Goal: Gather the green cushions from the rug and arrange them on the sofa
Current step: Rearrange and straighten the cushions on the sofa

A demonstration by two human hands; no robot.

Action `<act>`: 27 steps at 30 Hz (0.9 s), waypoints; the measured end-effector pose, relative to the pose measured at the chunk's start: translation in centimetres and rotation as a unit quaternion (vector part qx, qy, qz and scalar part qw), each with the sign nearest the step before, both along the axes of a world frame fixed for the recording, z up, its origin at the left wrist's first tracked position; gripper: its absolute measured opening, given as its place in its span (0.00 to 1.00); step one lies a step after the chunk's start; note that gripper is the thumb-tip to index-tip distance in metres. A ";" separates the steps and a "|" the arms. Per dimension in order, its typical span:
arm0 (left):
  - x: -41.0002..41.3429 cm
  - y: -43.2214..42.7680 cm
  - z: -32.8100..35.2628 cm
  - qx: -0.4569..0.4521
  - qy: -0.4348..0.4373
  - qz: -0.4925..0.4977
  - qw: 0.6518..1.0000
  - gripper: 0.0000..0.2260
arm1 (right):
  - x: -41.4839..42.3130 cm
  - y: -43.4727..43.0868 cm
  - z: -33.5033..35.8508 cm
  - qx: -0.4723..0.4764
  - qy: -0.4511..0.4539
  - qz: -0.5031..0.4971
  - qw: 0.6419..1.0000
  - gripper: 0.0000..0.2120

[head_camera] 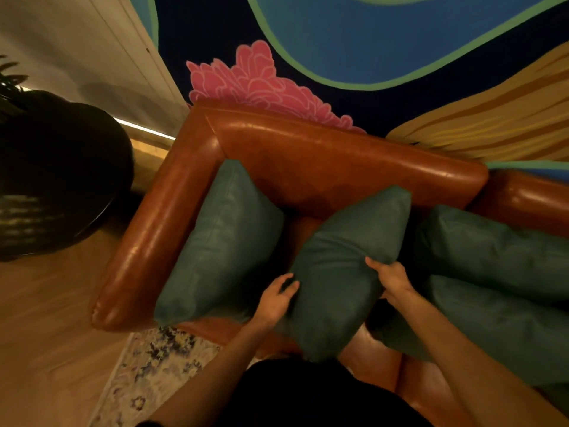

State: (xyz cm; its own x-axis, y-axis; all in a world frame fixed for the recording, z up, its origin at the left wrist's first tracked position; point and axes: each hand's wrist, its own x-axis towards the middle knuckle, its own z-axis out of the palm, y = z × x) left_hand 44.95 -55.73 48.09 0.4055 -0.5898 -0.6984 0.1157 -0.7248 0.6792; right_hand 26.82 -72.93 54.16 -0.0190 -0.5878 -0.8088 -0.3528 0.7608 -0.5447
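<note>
A painted mural wall (pixel 354 41) in blue, green, pink and ochre fills the top of my view, with a pale wooden floor (pixel 46 303) at the left and a patterned cream and blue rug (pixel 154 365) at the foot of the seat; a big black rounded planter (pixel 55 174) stands on the floor just beside the armrest. Below me sits the brown glossy leather sofa (pixel 308 155), its rolled armrest running down the left side of my view and its backrest along the wall.

I have the middle green square fabric cushion (pixel 345 266) held between both hands, tilted on edge over the seat, its upper corner near the backrest and its lower corner hanging over the front edge of the seat; my left hand (pixel 275 300) is pressed on its left side with fingers curled into the fabric; my right hand (pixel 392 278) is clamped on its right edge, thumb on the front face.

A second green fabric cushion (pixel 221 241) leans upright against the armrest in the corner of the sofa, near the held one, though I cannot tell whether they touch; two more large green cushions (pixel 498 272) lie stacked on the seat at my right, the upper one reaching toward the backrest, the lower one (pixel 508 334) spreading toward the front edge; both sit just beside my right forearm.
</note>
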 end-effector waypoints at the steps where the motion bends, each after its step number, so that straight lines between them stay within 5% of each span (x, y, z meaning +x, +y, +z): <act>1: 1.0 0.5 -0.2 0.010 0.010 0.020 1.000 0.14 | 0.1 -1.1 1.1 0.009 -0.009 -0.013 1.000 0.12; 7: 6.1 2.0 -1.8 0.011 0.007 0.167 0.986 0.11 | -1.1 -6.8 8.0 0.027 -0.026 -0.026 0.999 0.01; 13: 8.4 -1.6 1.3 0.037 -0.013 0.178 0.983 0.21 | -1.0 -9.9 11.8 0.001 -0.030 -0.004 1.000 0.07; 17: 8.7 -1.9 3.0 0.033 0.233 0.255 0.938 0.19 | -1.3 -11.7 13.5 -0.030 -0.057 -0.015 0.998 0.08; 19: 8.8 -1.7 2.6 0.011 0.279 0.263 0.923 0.21 | -1.2 -12.0 14.0 -0.035 -0.067 -0.016 0.997 0.08; 22: 8.7 -1.2 1.8 0.015 0.225 0.269 0.936 0.15 | -0.9 -12.2 14.0 -0.045 -0.068 -0.015 0.997 0.18; 27: 9.0 0.6 0.3 0.101 0.112 0.190 0.970 0.21 | 0.2 -10.0 13.6 -0.015 -0.057 0.047 0.997 0.14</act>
State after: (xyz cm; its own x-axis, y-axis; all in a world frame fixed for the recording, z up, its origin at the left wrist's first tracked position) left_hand 53.98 -55.18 48.40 0.3915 -0.2697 -0.8798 0.5287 -0.7166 0.4550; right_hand 27.06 -82.94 67.78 0.1282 -0.6068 -0.7845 -0.3569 0.7098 -0.6073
